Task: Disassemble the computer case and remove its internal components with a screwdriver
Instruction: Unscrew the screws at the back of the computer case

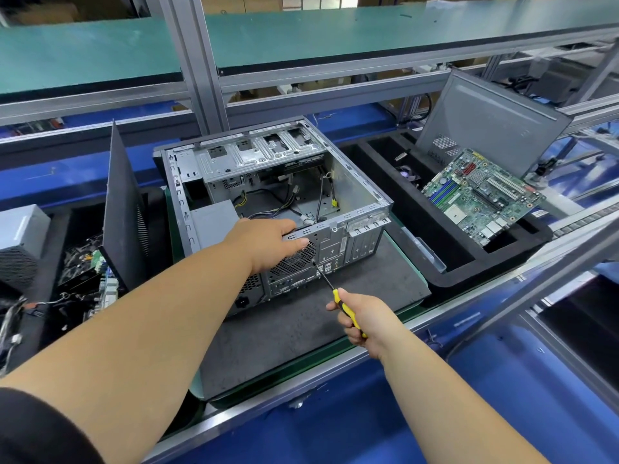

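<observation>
Steadying the computer case (284, 182) on the table's grey mat (301, 329), left hand (268, 242) gripping its rear rim; right hand (363, 318) clenching the screwdriver (330, 286), tip at a fan-grille screw. Best keeping the shaft square, pressing firmly.

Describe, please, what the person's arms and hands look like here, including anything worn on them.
Both forearms are bare, and both the left hand and the right hand are bare, with no gloves. No rings, watch or wrist strap show. A dark, black-looking short sleeve covers the left upper arm at the bottom corner. No sleeve is visible on the right arm.
</observation>
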Motion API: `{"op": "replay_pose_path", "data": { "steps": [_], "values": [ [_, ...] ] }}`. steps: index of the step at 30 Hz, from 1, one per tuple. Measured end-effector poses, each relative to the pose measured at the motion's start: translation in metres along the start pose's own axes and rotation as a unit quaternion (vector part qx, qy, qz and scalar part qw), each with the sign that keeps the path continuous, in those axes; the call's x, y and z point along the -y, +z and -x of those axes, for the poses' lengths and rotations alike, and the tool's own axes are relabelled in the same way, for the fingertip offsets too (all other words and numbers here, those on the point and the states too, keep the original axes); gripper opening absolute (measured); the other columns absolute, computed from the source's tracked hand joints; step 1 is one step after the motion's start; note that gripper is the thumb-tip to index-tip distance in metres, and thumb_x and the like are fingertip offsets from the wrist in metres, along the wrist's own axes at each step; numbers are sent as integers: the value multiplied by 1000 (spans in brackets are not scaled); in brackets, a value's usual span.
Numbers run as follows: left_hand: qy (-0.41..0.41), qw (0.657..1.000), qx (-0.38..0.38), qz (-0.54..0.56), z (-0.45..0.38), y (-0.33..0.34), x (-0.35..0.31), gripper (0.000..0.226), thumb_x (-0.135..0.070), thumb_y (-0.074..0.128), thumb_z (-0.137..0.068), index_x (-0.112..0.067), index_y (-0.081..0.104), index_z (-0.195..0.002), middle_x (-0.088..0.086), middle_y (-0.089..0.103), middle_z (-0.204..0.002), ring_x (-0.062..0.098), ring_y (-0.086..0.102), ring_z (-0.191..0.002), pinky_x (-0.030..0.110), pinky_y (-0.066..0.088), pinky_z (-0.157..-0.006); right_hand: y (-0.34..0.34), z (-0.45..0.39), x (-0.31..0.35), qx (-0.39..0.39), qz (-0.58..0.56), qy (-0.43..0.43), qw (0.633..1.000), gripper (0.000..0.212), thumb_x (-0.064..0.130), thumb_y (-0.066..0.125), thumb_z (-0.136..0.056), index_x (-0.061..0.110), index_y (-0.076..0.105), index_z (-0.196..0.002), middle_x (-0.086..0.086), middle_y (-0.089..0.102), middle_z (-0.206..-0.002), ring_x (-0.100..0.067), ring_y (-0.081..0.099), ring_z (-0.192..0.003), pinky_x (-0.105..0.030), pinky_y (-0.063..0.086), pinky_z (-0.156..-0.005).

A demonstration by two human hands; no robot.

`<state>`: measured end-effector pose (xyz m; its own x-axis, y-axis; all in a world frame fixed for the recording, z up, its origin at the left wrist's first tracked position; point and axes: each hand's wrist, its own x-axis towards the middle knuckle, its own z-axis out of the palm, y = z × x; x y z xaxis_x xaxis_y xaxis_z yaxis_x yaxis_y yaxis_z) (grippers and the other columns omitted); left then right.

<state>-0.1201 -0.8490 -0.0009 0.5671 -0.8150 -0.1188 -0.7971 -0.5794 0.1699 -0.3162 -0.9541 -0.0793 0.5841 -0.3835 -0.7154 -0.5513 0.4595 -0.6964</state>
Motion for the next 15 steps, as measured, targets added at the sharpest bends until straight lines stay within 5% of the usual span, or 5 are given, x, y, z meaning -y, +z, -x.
{"op": "replay_pose_path", "data": {
  "steps": [3, 6, 9, 12, 15],
  "values": [
    [-2, 1000, 1, 2, 0, 0, 0, 51, -68, 33, -93, -37, 50, -130, -1, 65, -121, 26, 56, -110, 33, 33, -85, 2, 3, -1, -123, 224, -124, 959, 37, 42, 46, -101, 15, 65, -85, -2, 53, -56, -20, 47, -52, -29, 36, -52],
    [-4, 1000, 1, 3, 0, 0, 0, 51, -68, 34, -93, -36, 50, -130, 0, 64, -122, 27, 56, -111, 34, 34, -87, 2, 9, -9, -245, 425, -229, 841, 28, 47, 49, -97, 24, 57, -84, 5, 56, -66, -20, 52, -63, -28, 33, -51],
    [-4, 1000, -1, 3, 0, 1, 0, 53, -68, 34, -93, -35, 50, -131, 0, 64, -124, 27, 56, -113, 34, 34, -88, 7, 12, -9, -305, 495, -271, 767, 17, 43, 51, -97, 28, 59, -96, 7, 59, -83, -21, 49, -70, -28, 32, -52],
    [-4, 1000, -2, 4, 0, 1, 0, 53, -68, 33, -93, -35, 49, -132, 0, 64, -124, 27, 56, -113, 35, 34, -89, 9, 13, -6, -304, 483, -272, 775, 16, 43, 53, -96, 27, 56, -98, 6, 60, -88, -20, 48, -71, -29, 32, -54],
    [-5, 1000, -2, 5, 0, 1, 0, 53, -69, 33, -93, -37, 49, -132, -1, 64, -123, 27, 56, -111, 34, 33, -85, 8, 11, -2, -228, 393, -209, 866, 30, 49, 53, -95, 20, 56, -88, 5, 59, -75, -21, 53, -70, -31, 37, -57]
  ]
}}
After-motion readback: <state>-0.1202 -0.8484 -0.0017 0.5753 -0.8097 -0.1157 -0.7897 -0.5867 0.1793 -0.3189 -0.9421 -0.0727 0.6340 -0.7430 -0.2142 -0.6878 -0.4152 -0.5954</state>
